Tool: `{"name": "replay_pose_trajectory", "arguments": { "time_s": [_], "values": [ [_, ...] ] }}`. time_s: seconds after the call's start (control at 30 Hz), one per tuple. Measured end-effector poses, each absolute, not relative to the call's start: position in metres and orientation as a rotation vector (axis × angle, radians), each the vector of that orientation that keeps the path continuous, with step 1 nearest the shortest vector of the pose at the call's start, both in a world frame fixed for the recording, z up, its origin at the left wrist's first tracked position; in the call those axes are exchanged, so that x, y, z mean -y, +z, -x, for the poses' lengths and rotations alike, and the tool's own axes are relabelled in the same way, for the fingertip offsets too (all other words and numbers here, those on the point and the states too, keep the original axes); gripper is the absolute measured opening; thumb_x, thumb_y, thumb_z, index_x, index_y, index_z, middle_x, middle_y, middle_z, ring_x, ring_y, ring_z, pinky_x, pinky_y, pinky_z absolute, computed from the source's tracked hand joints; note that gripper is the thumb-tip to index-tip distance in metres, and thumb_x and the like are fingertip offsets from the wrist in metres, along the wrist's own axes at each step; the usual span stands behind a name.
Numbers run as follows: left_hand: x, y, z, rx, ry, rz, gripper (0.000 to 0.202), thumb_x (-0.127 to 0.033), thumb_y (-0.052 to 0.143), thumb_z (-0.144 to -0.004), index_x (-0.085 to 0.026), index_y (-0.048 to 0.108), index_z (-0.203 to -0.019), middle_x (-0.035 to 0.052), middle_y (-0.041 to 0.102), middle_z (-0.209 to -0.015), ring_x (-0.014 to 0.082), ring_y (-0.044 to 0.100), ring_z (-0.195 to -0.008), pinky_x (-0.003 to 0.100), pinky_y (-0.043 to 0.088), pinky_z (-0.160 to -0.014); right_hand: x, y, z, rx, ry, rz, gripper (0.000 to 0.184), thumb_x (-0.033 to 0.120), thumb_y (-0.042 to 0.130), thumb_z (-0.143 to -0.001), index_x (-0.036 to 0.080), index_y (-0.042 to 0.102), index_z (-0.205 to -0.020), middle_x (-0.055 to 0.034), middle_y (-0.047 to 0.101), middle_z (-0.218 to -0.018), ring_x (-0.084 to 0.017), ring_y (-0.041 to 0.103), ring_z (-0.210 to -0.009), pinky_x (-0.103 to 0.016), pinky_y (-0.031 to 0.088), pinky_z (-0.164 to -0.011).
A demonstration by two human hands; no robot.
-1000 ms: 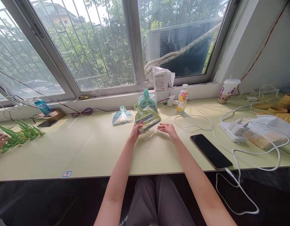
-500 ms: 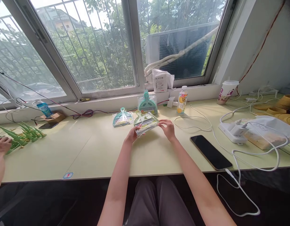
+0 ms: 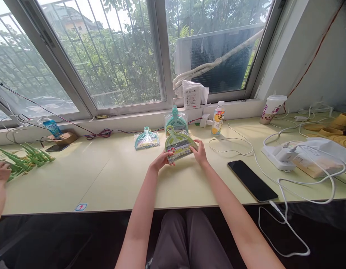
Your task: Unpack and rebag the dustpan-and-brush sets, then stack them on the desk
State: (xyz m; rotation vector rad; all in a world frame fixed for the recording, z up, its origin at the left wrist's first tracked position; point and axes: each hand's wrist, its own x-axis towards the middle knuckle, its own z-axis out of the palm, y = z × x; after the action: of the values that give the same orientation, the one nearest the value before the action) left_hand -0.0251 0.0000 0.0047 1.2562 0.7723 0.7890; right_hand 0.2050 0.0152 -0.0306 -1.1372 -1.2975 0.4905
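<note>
Dustpan-and-brush set (image 3: 178, 145) is leaning back.
Left hand (image 3: 161, 160) is pinching lower-left corner, right hand (image 3: 200, 153) right edge, likely steadying it.

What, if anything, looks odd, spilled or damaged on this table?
The white cable by the phone loops down past the table edge, which looks odd because it could snag. No spill shows; the held green dustpan looks undamaged.
</note>
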Motion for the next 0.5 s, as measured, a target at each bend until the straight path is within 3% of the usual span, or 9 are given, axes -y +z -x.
{"name": "replay_pose_trajectory", "arguments": {
  "time_s": [0.1,0.2,0.33,0.5],
  "values": [
    [-0.001,0.003,0.026,-0.797,0.773,-1.286,0.054,-0.034,0.064,-0.078,-0.019,0.039,-0.124,0.0104,0.063,-0.107,0.0134,0.066,-0.056,0.021,0.046,-0.041,-0.019,-0.034,-0.208,1.202,0.820,1.141,0.055,0.035,0.063,-0.069,0.022,0.053,-0.122,-0.0065,0.065,-0.103,-0.024,0.060,-0.092,-0.042,0.046,-0.087],
    [-0.002,0.003,0.027,-0.813,0.764,-1.314,0.055,-0.043,0.060,-0.081,-0.020,0.039,-0.127,0.0120,0.062,-0.110,0.0129,0.065,-0.058,0.020,0.045,-0.043,-0.022,-0.036,-0.210,1.120,1.012,1.079,0.045,0.035,0.063,-0.064,0.020,0.063,-0.107,-0.0045,0.068,-0.094,-0.023,0.061,-0.088,-0.038,0.047,-0.083],
    [0.003,0.007,0.026,-0.757,0.797,-1.396,0.065,-0.054,0.057,-0.080,-0.022,0.038,-0.133,0.0150,0.058,-0.120,0.0152,0.067,-0.073,0.021,0.047,-0.052,-0.021,-0.034,-0.212,0.925,1.042,1.071,0.043,0.033,0.063,-0.060,0.019,0.064,-0.100,-0.0043,0.066,-0.092,-0.020,0.060,-0.082,-0.033,0.048,-0.074],
    [0.015,0.015,0.017,-0.711,0.819,-1.560,0.096,-0.034,0.078,-0.064,-0.028,0.025,-0.144,0.0139,0.056,-0.123,0.0200,0.063,-0.092,0.026,0.048,-0.064,-0.020,-0.031,-0.214,0.720,1.046,1.038,0.040,0.029,0.064,-0.058,0.020,0.060,-0.097,-0.0032,0.065,-0.088,-0.017,0.060,-0.076,-0.029,0.047,-0.068]
  ]
}}
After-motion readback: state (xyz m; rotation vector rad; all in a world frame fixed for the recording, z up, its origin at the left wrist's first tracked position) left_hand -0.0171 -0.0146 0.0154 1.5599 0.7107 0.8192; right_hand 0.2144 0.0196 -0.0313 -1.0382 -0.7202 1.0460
